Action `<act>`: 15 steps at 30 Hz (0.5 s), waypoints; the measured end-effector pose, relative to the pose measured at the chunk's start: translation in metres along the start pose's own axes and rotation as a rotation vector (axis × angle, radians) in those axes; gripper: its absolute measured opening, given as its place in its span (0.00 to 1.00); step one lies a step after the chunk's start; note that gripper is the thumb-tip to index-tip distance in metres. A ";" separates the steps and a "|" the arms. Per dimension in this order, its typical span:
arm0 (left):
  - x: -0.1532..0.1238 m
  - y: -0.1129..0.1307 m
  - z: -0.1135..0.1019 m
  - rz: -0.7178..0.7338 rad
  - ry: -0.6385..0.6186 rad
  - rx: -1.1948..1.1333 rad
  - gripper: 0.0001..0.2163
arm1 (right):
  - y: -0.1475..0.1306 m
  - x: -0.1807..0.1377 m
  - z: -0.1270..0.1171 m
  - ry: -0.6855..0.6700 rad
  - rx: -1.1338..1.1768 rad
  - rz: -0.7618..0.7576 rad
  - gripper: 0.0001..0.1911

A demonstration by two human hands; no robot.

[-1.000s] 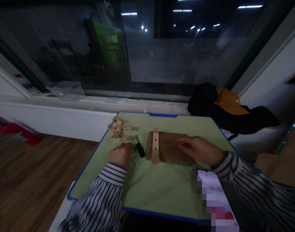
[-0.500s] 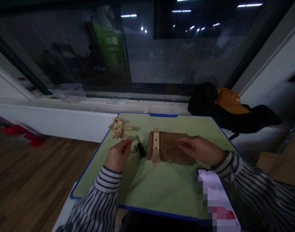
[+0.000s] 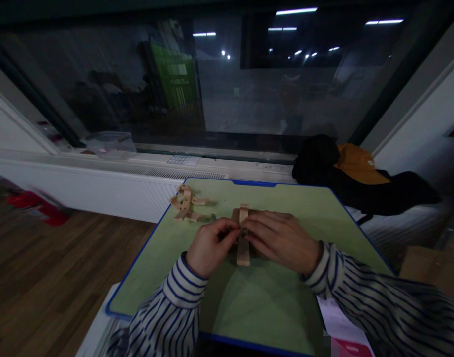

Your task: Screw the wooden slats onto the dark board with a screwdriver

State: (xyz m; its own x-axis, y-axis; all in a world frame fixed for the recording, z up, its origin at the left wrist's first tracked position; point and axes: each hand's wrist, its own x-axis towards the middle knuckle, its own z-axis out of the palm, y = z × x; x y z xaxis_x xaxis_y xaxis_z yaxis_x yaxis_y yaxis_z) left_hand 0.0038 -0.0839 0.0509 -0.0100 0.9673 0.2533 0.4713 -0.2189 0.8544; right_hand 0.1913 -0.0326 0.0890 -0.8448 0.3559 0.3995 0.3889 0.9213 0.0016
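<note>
A pale wooden strip (image 3: 243,256) with a flared end lies across a brown wooden board (image 3: 235,216), which is mostly hidden under my hands. My left hand (image 3: 214,244) is over the strip's left edge, thumb and forefinger pinched on a small, thin, screw-like piece that is barely visible now. From the other side, my right hand (image 3: 281,239) reaches over the board. Its fingertips are closed together at the middle of the strip, close to the left fingertips; what they grip, if anything, is hidden. The screwdriver is almost wholly covered by my left hand.
Several pale wooden strips (image 3: 186,202) lie piled at the table's far left corner. A phone (image 3: 338,317) sits at the near right of the green tabletop (image 3: 264,307). Dark clothing and an orange cap (image 3: 360,161) rest on the sill, with a clear plastic box (image 3: 111,145) farther left.
Both hands have moved inward and now meet at the middle of the strip. Before, my left hand was beside the screwdriver and my right hand over the board's right side.
</note>
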 end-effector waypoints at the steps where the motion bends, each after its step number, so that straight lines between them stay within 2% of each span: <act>1: 0.001 0.001 0.002 -0.004 -0.014 -0.034 0.05 | 0.000 0.000 0.002 0.012 -0.007 -0.006 0.14; 9: 0.007 -0.007 0.006 -0.019 -0.027 -0.126 0.05 | 0.010 -0.003 0.015 0.033 -0.002 0.014 0.12; 12: 0.010 -0.017 0.003 -0.027 -0.005 -0.048 0.07 | 0.015 -0.008 0.023 0.037 0.004 0.110 0.15; 15: 0.011 -0.030 0.000 0.067 -0.022 0.117 0.08 | 0.022 -0.017 0.035 0.024 0.001 0.198 0.18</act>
State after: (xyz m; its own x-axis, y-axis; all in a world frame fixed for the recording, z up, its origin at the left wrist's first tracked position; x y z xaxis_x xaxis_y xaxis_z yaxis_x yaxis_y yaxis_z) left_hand -0.0103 -0.0663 0.0280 0.0436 0.9538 0.2973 0.5702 -0.2681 0.7765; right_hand 0.2015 -0.0132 0.0499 -0.7431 0.5260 0.4137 0.5457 0.8341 -0.0803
